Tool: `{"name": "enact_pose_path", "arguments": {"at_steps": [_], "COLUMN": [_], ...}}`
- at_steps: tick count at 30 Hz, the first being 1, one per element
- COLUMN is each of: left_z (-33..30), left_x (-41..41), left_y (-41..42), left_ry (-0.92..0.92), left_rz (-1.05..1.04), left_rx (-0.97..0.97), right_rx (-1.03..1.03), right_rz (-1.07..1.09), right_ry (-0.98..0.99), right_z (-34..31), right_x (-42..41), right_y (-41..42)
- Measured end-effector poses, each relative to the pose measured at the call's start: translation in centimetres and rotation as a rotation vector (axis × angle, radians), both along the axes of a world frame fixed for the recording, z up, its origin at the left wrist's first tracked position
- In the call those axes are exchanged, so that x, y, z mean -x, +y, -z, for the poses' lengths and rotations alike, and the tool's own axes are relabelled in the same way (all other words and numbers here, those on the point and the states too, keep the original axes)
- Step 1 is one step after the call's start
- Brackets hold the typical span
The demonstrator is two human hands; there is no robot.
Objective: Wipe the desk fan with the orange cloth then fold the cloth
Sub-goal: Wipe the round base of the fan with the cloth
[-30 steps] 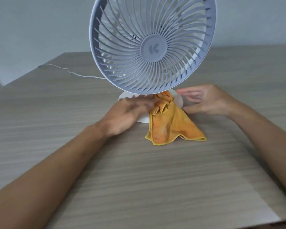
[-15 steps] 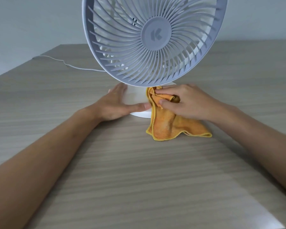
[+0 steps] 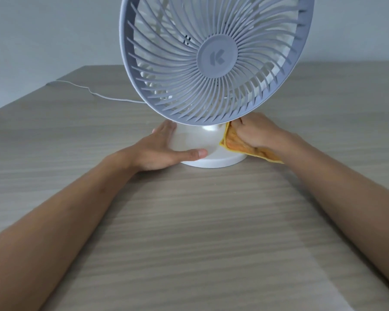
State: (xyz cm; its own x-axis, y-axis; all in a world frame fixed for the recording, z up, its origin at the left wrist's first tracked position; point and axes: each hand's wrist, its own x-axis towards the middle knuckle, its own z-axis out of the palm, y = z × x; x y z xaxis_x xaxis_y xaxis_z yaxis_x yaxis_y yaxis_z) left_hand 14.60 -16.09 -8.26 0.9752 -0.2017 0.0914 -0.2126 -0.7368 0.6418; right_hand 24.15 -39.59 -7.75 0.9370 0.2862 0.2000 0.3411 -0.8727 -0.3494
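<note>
The desk fan (image 3: 216, 63) stands on the wooden table (image 3: 189, 232), its round white base (image 3: 211, 158) between two hands. The right hand (image 3: 256, 133) is curled tight around the bunched orange cloth (image 3: 236, 144), pressing it on the base's right side. The left hand (image 3: 164, 149) lies flat and open on the base's left side. A thin white cord (image 3: 94, 93) runs back toward the pale wall (image 3: 54, 30).

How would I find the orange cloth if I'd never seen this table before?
Look for the big grey fan standing on the wooden table. Go down to its round white base; at the base's right side, the right hand presses a bunched cloth against it. It is the only bright orange thing there; everything around it is grey, white or wood.
</note>
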Motion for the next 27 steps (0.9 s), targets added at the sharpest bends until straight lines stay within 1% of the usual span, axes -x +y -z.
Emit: {"name": "enact_pose_path", "arguments": {"at_steps": [3, 6, 10, 12, 17, 21, 24, 27], "left_z": [-0.4, -0.6, -0.5, -0.5, -0.6, -0.5, -0.5, -0.5], "left_x": [0.3, 0.3, 0.3, 0.4, 0.6, 0.6, 0.5, 0.5], "left_y": [0.5, 0.4, 0.4, 0.4, 0.2, 0.2, 0.2, 0.3], "left_ry": [0.02, 0.008, 0.002, 0.009, -0.002, 0.005, -0.01, -0.008], "left_rz": [0.083, 0.105, 0.1, 0.091, 0.09, 0.081, 0.089, 0.102], "left_rx": [-0.031, -0.018, 0.01, 0.026, 0.021, 0.031, 0.02, 0.009], "right_rx": [0.029, 0.07, 0.153, 0.15, 0.153, 0.094, 0.03, 0.064], "right_rz": [-0.043, -0.074, -0.205, -0.26, -0.308, -0.346, -0.39, -0.419], "right_ry": [0.008, -0.011, -0.165, -0.236, -0.314, -0.372, -0.323, -0.255], "right_z": [-0.1, -0.4, -0.2, 0.2, 0.5, 0.7, 0.9, 0.5], "right_x": [0.5, 1.7, 4.8, 6.1, 6.9, 7.3, 7.7, 7.5], "right_y": [-0.3, -0.5, 0.0, 0.4, 0.9, 0.7, 1.6, 3.0]}}
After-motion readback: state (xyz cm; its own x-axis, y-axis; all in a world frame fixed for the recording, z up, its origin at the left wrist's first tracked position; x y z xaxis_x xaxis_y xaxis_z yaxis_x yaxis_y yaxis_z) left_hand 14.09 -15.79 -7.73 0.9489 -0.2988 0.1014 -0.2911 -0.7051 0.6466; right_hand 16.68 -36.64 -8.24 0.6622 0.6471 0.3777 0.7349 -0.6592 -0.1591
